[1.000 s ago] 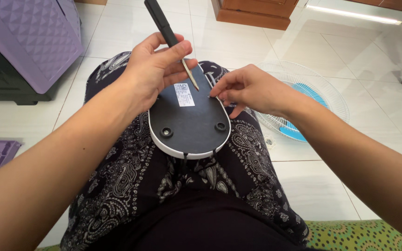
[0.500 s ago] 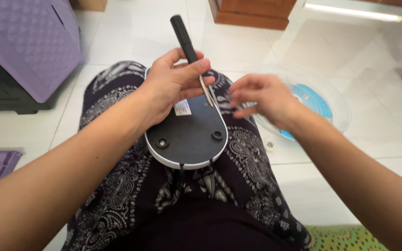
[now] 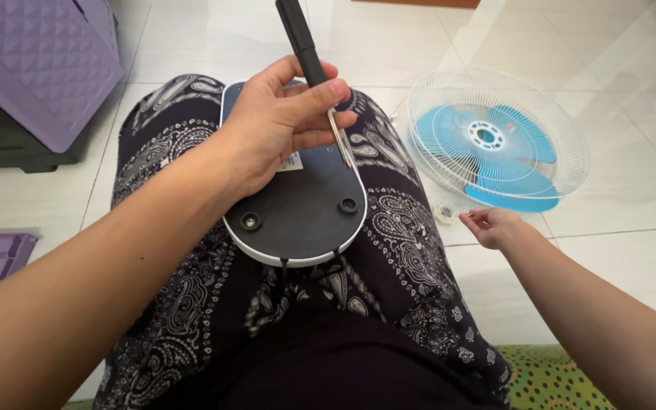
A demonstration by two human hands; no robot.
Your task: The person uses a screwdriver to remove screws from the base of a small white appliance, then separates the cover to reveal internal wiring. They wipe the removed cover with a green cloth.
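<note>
The left hand [image 3: 282,125] grips a black-handled screwdriver [image 3: 314,76], its tip on the dark underside of the fan base [image 3: 298,197] lying across the lap. The right hand [image 3: 495,226], fingers loosely curled and holding nothing I can make out, hovers over the floor [image 3: 632,250] near a small white part [image 3: 445,212] beside the fan grille [image 3: 499,137]. Keeping the base steady on the lap would likely keep the tip seated.

The left hand [image 3: 282,121] grips a screwdriver [image 3: 314,76] with a black handle, its metal shaft angled down so the tip meets the dark underside of an oval fan base [image 3: 305,209] with a white rim. The base lies upside down across the person's lap, on black trousers [image 3: 404,258] with a pale paisley print. The right hand [image 3: 495,226] is out to the side, low over the white tiled floor [image 3: 419,38], fingers curled just beside a small white round part [image 3: 444,212]. Behind it lies a white wire fan guard [image 3: 563,129] over blue blades [image 3: 487,144]. A purple plastic cabinet [image 3: 24,61] stands at the far left.
</note>
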